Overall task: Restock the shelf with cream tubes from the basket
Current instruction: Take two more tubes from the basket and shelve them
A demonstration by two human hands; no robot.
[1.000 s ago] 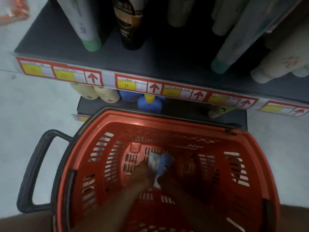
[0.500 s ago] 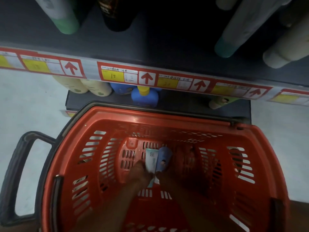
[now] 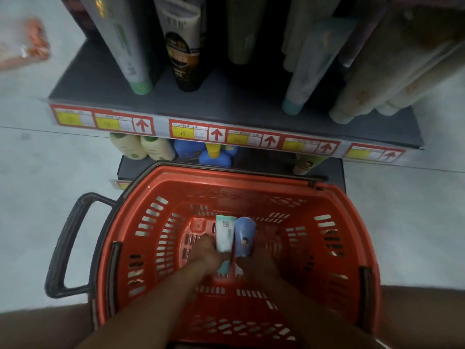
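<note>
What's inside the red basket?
In the red basket, the left hand holds a white tube, the right hand a blue tube. Arms cover the floor beneath.

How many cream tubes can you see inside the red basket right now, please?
2. A white tube in the left hand and a blue tube in the right hand, side by side above the basket floor. Hands may hide others.

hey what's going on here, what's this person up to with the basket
A person is reaching both hands down into a red basket that sits in front of a shelf of tubes and bottles. The left hand holds a white and green tube, and the right hand holds a blue tube. Both tubes are down inside the basket, near its bottom; neither is on the shelf yet.
</note>
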